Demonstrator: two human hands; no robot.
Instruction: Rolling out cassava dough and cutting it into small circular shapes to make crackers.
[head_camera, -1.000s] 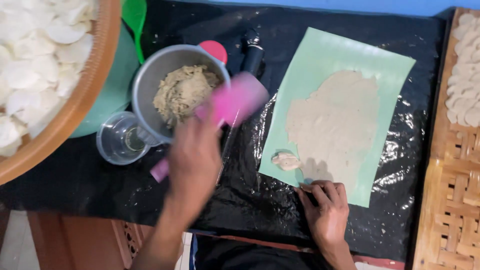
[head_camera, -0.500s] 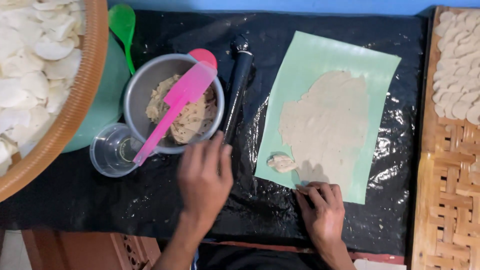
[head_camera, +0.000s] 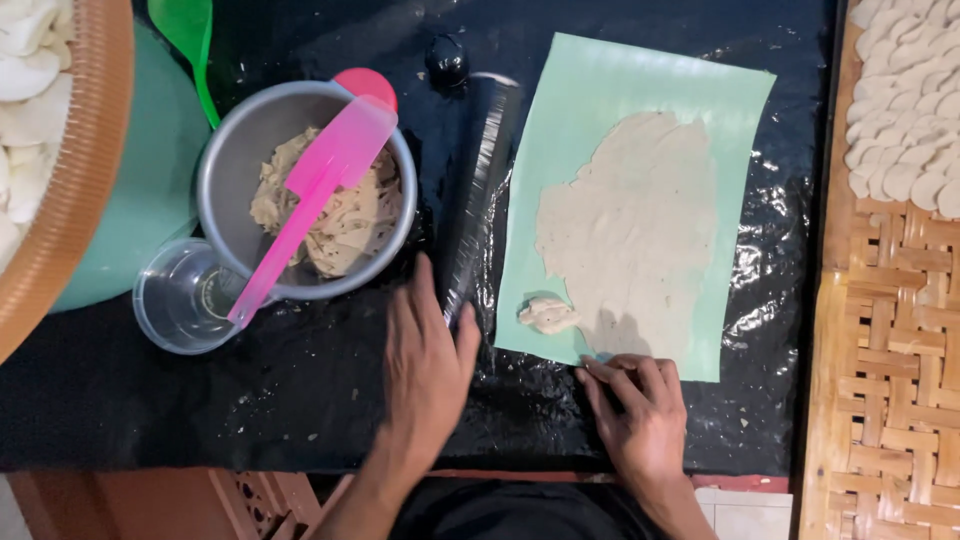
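Observation:
A pale green sheet (head_camera: 640, 90) lies on black plastic, with thin flattened beige dough (head_camera: 630, 230) spread over it. A small dough lump (head_camera: 548, 315) sits near its lower left corner. My right hand (head_camera: 640, 410) presses its bent fingertips on the sheet's near edge. A black rolling pin (head_camera: 480, 200) lies beside the sheet's left edge. My left hand (head_camera: 425, 370) rests flat and open on the plastic, fingertips at the pin's near end. A pink spatula (head_camera: 320, 190) leans in a metal bowl of dough scraps (head_camera: 345, 225).
A clear plastic cup (head_camera: 180, 300) stands beside the bowl. A green spoon (head_camera: 190, 40) and green basin (head_camera: 150, 170) sit at the back left. A round woven tray (head_camera: 60, 230) at left and a woven tray (head_camera: 890, 330) at right hold pale cut dough pieces.
My left hand put the pink spatula into the metal bowl, let go of it, and moved right to the rolling pin's near end. My right hand stayed on the sheet's edge.

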